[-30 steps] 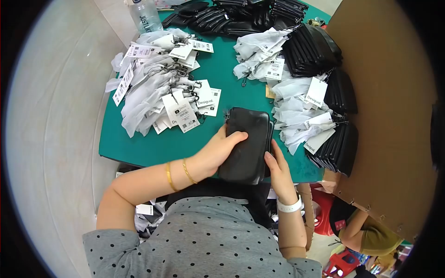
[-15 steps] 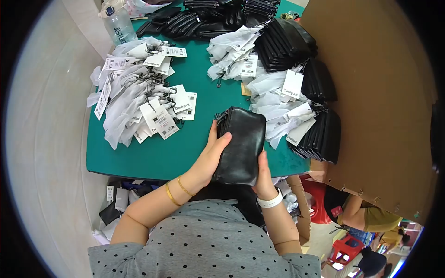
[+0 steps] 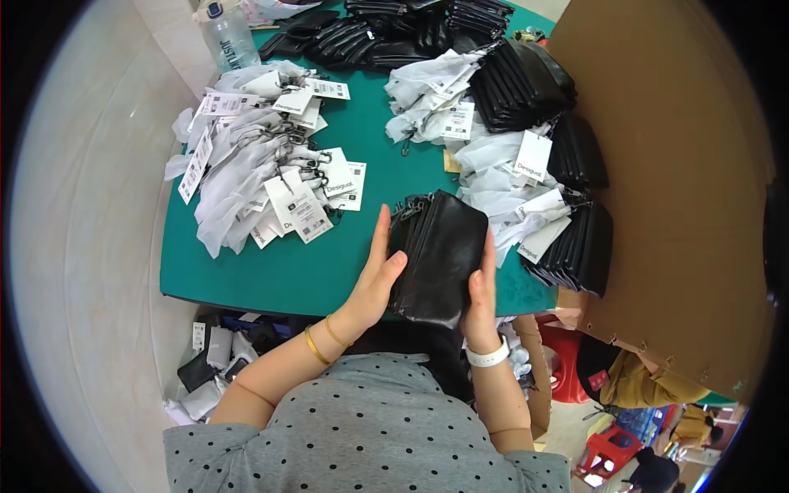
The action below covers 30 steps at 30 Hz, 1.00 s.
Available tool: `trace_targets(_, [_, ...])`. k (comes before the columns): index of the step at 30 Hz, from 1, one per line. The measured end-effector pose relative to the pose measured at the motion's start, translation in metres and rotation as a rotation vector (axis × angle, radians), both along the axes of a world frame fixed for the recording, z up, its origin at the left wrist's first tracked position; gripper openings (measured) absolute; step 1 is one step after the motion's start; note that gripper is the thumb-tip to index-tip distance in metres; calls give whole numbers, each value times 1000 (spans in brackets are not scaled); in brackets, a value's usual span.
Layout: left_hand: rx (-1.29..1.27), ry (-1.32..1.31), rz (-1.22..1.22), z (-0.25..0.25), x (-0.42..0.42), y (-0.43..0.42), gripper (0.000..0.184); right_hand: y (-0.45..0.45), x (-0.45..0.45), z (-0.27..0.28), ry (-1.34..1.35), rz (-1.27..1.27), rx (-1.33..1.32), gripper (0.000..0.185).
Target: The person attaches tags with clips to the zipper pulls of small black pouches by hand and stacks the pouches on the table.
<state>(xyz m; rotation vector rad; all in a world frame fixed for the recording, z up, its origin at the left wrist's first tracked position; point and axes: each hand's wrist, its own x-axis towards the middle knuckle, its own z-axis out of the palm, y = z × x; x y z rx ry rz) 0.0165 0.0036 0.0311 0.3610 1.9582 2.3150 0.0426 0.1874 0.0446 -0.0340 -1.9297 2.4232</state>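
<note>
A stack of black zip pouches [image 3: 448, 259] is held upright between my two hands above the front of the green table [image 3: 246, 283]. My left hand [image 3: 376, 283] presses its left side, thumb towards me, with zip edges and pulls showing at the upper left. Flat along the opposite side lies my right hand [image 3: 482, 300], its fingers pointing up and partly hidden behind the stack. To the right, more stacked black pouches [image 3: 579, 242] have white tissue and white tags [image 3: 534, 156] attached. A heap of white tissue wraps with tags [image 3: 238, 177] lies to the left.
A clear water bottle [image 3: 228, 37] stands at the back left, beside more black pouches [image 3: 362, 45]. A tall cardboard wall [image 3: 657, 164] borders the right side. Below the table are packed items [image 3: 218, 349] and red stools [image 3: 612, 450]; other people are at the lower right.
The pouch stack has shifted slightly right and tilted, so more of its zip edges show. My right hand has moved up along its side. The whole view has shifted a little.
</note>
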Motion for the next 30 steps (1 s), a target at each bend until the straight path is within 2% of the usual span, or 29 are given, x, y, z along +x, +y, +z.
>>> trace_targets(3, [-17, -19, -10, -7, 5, -1, 83, 9, -12, 8, 125, -163, 369, 75])
trace_targets(4, [-31, -21, -21, -12, 7, 2, 84, 8, -23, 16, 210, -277, 494, 68])
trace_targets(6, [26, -50, -25, -17, 12, 6, 85, 8, -44, 50, 353, -254, 865, 52])
trace_targets(7, [69, -57, 40, -18, 15, 9, 81, -1, -55, 66, 455, -242, 941, 37])
trace_targets(9, [39, -74, 67, -13, 21, -1, 77, -16, -71, 87, 482, -66, 1130, 36])
trace_targets(10, [24, -86, 69, -9, 22, -6, 72, -26, -80, 88, 580, -94, 1233, 27])
trace_targets(11, [-53, 18, 187, -5, 21, -9, 54, -31, -84, 87, 586, -93, 1221, 27])
trace_targets(12, [-62, 21, 193, 0, 19, -19, 54, -36, -87, 86, 446, -15, 1256, 22])
trace_targets(13, [-238, 160, 218, 6, 15, -36, 46, -40, -89, 84, 303, 64, 1286, 17])
trace_targets(14, [-414, 296, 241, 15, 10, -50, 38, -45, -90, 80, 381, 7, 1269, 13])
trace_targets(15, [-424, 350, 368, 26, 4, -61, 26, -48, -89, 78, 384, 10, 1259, 13])
trace_targets(19, [-718, 527, 542, 40, -28, -127, 25, -52, -85, 73, 368, -76, 1224, 11])
trace_targets(21, [-785, 549, 619, 47, -46, -156, 24, -53, -85, 67, 512, -139, 1088, 9])
trace_targets(25, [-880, 674, 682, 73, -81, -189, 15, -54, -82, 40, 439, -87, 1041, 12])
trace_targets(26, [-923, 593, 609, 73, -91, -195, 15, -52, -84, 40, 446, -86, 1038, 12])
trace_targets(28, [-963, 517, 535, 71, -107, -202, 15, -49, -86, 42, 282, -47, 945, 12])
trace_targets(30, [-1204, 484, 413, 71, -122, -204, 14, -50, -86, 42, 326, -59, 975, 10])
